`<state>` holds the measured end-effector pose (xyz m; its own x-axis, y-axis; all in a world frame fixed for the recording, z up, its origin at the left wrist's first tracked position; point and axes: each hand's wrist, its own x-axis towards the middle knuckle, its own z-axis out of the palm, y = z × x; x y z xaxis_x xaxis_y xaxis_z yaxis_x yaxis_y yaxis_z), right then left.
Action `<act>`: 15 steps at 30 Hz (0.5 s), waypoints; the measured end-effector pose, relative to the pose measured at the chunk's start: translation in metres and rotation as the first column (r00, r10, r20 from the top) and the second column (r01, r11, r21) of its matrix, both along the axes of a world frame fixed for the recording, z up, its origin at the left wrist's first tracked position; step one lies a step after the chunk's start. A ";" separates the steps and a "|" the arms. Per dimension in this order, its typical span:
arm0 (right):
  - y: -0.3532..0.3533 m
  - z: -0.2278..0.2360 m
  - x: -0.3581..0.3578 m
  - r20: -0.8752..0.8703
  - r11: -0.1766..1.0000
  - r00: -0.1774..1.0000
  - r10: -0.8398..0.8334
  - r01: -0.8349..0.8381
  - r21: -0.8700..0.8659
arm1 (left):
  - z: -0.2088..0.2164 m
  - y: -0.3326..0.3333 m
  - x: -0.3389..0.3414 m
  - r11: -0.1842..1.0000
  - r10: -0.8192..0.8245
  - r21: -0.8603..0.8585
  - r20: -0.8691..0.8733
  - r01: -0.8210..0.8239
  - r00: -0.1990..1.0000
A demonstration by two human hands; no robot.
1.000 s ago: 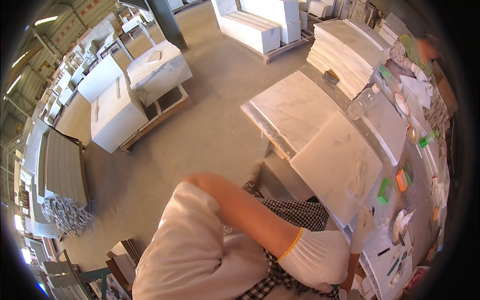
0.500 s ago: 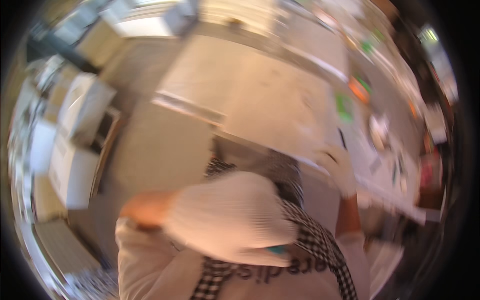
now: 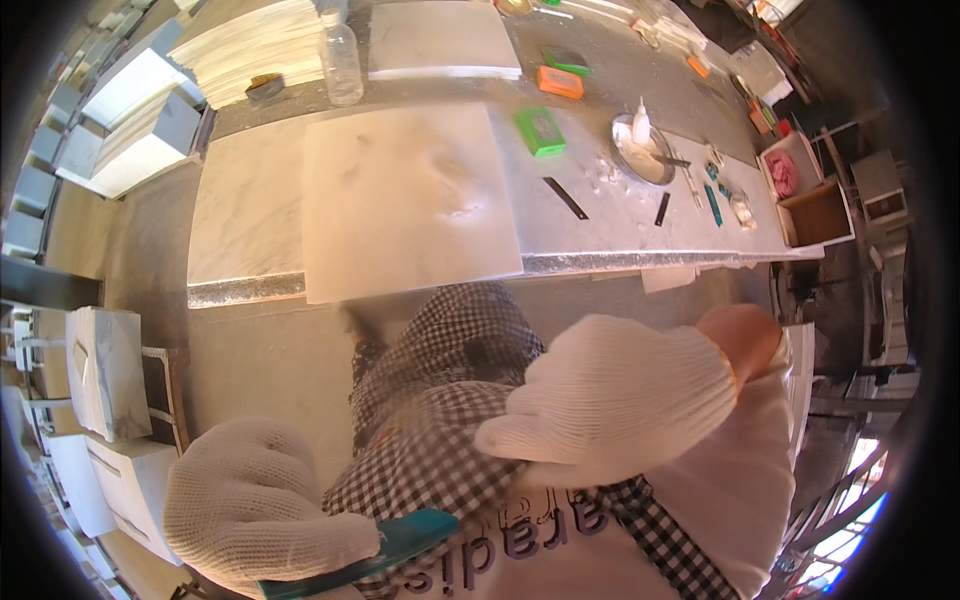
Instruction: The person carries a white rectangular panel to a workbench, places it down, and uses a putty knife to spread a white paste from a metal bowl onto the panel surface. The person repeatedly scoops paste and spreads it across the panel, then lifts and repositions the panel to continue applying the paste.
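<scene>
In a white knitted glove, my left hand (image 3: 245, 505) is closed around a long, flat teal tool (image 3: 415, 535) at the lower left, in front of my shirt; I cannot make out its exact kind. My right hand (image 3: 620, 400), gloved the same way, is in front of my black-and-white checked apron (image 3: 440, 400). Its fingers are bent inward, and whatever is under them is hidden. Beyond both hands, a square whitish sheet (image 3: 400, 200) lies on the worktable, its near edge jutting past the table edge.
A pale slab (image 3: 245, 200) lies left of the sheet. To the right are a green block (image 3: 540, 132), a metal bowl (image 3: 655, 170) with white powder and a squeeze bottle (image 3: 641, 122), and dark blades (image 3: 566, 198). A clear bottle (image 3: 342, 65) stands behind; white boxes (image 3: 105, 375) line the left.
My left hand has moved from my chest to the lower left with the teal tool. My right hand has left the sheet's edge and come to my apron. The view has turned.
</scene>
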<state>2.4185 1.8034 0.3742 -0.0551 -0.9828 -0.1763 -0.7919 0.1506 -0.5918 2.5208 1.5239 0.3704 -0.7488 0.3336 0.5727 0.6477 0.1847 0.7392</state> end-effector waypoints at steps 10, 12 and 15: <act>-0.026 -0.006 -0.018 0.032 0.942 0.978 -0.206 0.207 -0.266 | 0.023 0.056 -0.013 0.870 -0.256 -0.446 -0.040 0.212 0.966; -0.030 -0.006 -0.014 0.129 0.882 0.955 -0.265 0.295 -0.367 | 0.030 0.064 -0.012 0.823 -0.247 -0.546 -0.092 0.159 0.965; -0.033 -0.005 -0.014 0.320 0.812 0.911 -0.259 0.385 -0.438 | 0.035 0.069 -0.019 0.753 -0.265 -0.627 -0.011 0.200 0.964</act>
